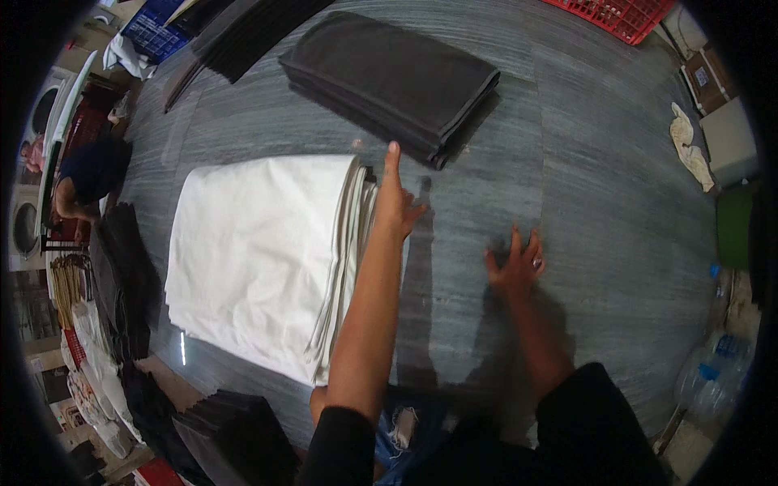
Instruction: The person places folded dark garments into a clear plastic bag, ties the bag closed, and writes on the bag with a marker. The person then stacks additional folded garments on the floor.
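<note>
My left hand (pixel 401 200) is stretched out over the table, fingers apart and holding nothing, beside the right edge of a thick folded stack of white cloth (pixel 261 243). Its fingertips reach close to the near edge of a folded dark grey cloth stack (pixel 389 73); whether they touch it I cannot tell. Farther right, my right hand (pixel 518 264), with a ring on one finger, is spread over the grey table (pixel 614 243) and holds nothing. Both forearms come from black sleeves at the bottom.
More dark folded cloth lies at the upper left (pixel 255 36), left edge (pixel 121 279) and lower left (pixel 237 437). A person (pixel 88 176) bends at the far left. A red crate (pixel 626 15), a cream rag (pixel 690 149) and a clear plastic bottle (pixel 708 376) lie around the right side.
</note>
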{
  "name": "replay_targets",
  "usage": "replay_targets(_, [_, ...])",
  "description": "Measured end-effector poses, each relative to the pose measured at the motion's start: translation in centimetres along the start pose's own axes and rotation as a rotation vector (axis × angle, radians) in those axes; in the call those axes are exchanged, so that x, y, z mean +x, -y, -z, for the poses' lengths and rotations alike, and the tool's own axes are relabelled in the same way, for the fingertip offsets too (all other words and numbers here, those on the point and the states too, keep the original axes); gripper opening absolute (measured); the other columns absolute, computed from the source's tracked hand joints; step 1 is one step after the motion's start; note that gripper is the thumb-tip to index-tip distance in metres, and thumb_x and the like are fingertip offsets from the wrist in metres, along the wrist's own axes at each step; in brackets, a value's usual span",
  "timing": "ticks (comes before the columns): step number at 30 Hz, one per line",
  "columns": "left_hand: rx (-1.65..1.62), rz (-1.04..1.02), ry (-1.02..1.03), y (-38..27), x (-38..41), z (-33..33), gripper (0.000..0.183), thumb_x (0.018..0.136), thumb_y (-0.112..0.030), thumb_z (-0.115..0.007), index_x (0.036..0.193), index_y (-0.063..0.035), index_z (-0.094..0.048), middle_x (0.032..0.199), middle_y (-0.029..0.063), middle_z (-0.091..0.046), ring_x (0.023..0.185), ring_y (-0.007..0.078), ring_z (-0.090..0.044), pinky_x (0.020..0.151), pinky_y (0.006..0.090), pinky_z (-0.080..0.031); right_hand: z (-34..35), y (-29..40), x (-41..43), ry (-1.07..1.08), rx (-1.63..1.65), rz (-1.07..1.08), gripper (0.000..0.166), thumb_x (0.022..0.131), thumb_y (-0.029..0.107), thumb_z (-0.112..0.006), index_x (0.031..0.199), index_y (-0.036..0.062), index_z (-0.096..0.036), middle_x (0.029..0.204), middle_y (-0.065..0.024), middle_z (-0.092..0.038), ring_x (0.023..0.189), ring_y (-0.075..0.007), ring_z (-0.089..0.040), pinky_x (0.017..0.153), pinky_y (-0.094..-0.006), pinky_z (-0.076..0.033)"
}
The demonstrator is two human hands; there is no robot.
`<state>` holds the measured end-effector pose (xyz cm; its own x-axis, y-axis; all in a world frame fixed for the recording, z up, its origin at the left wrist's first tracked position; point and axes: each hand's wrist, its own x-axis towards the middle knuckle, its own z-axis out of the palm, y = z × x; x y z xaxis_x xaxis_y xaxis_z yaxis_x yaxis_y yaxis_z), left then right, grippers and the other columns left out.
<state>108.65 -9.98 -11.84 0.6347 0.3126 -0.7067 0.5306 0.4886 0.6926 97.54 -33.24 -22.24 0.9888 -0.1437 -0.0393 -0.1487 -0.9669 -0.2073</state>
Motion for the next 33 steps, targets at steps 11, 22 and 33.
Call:
replay_targets(11, [-0.285,-0.005,-0.003,-0.8,16.1,-7.3,0.087,0.066,-0.025,-0.082,0.129,0.0169,-0.04,0.133,0.0278,-0.046,0.111,0.0334,-0.056,0.091,0.0432,-0.049,0.2,0.6,1.3,0.031,0.004,-0.005,0.076,0.082,0.056,-0.061,0.139,0.0088,-0.044,0.147,-0.0274,-0.023,0.138,-0.0419,-0.021,0.103,-0.0637,-0.022])
replay_targets(22, [0.172,-0.211,0.156,9.6,1.4,10.5,0.078,0.069,-0.025,-0.081,0.129,0.0101,-0.044,0.118,0.0219,-0.058,0.108,0.0318,-0.058,0.09,0.0429,-0.05,-2.8,-1.0,-0.2,-0.339,0.494,-0.095,0.047,0.101,0.034,-0.039,0.139,0.0063,-0.042,0.137,-0.0199,-0.049,0.125,-0.0345,-0.047,0.104,-0.0509,-0.033])
replay_targets(33, [0.579,0.062,0.348,22.6,-15.9,24.5,0.099,0.055,-0.038,-0.083,0.126,0.018,-0.042,0.12,0.0269,-0.056,0.109,0.0345,-0.058,0.09,0.0393,-0.048,1.5,-9.7,-9.4,0.573,1.245,-0.147,0.097,0.083,0.055,-0.063,0.152,0.0096,-0.012,0.152,-0.0182,-0.026,0.139,-0.0388,-0.026,0.112,-0.0482,-0.024])
